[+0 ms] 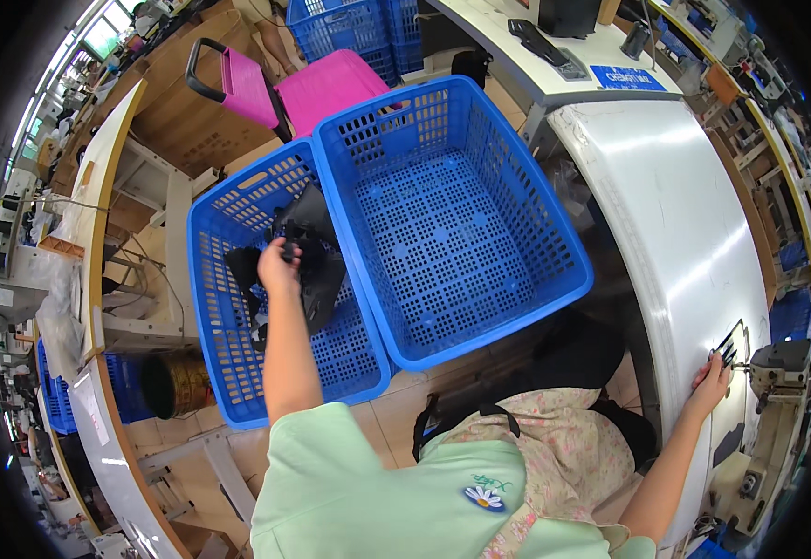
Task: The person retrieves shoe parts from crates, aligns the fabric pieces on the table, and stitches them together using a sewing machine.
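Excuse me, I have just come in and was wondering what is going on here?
A person in a green top reaches into the left blue plastic basket with the left hand, which appears to be gripping some of the black pieces there. The right hand is on the white worktable, its fingers at a small dark item beside the sewing machine. The right blue plastic basket stands alongside the left one.

From my end, I see pieces (323, 293) lying mid-way along the left basket (224, 359), reaching its right wall; the right basket (443, 242) adjoins. Behind both stands a chair (331, 88); right, the desk (676, 224) carries a sewing machine (783, 365).
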Action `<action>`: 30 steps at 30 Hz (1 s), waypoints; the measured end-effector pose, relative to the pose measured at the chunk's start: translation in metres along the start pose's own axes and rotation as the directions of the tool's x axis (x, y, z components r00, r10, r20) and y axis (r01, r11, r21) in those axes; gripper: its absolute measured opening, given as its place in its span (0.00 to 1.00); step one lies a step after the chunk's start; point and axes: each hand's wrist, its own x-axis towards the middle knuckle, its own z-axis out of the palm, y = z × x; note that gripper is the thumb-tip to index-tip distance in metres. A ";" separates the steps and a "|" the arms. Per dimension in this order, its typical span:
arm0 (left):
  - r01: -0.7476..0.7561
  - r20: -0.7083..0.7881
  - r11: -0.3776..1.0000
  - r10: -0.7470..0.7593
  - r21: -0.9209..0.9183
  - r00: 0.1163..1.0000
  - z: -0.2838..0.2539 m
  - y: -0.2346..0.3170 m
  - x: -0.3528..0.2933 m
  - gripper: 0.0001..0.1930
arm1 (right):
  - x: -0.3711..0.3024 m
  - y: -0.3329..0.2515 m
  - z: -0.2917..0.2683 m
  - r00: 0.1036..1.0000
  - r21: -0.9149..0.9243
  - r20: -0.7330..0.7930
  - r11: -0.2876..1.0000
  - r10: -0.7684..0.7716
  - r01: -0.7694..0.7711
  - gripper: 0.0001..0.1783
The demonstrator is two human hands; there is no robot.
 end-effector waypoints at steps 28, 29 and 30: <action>0.461 0.944 0.875 0.014 0.147 -0.328 0.359 0.097 -0.387 0.14 | -0.129 0.065 -0.375 0.601 -0.810 -0.450 0.586 -0.660 0.036 0.13; 0.442 0.928 0.873 -0.030 0.205 -0.372 0.362 0.094 -0.405 0.13 | -0.129 0.072 -0.393 0.626 -0.797 -0.516 0.595 -0.585 -0.102 0.14; 0.419 0.908 0.869 -0.075 0.262 -0.413 0.362 0.090 -0.424 0.11 | -0.130 0.078 -0.407 0.638 -0.772 -0.582 0.589 -0.505 -0.237 0.15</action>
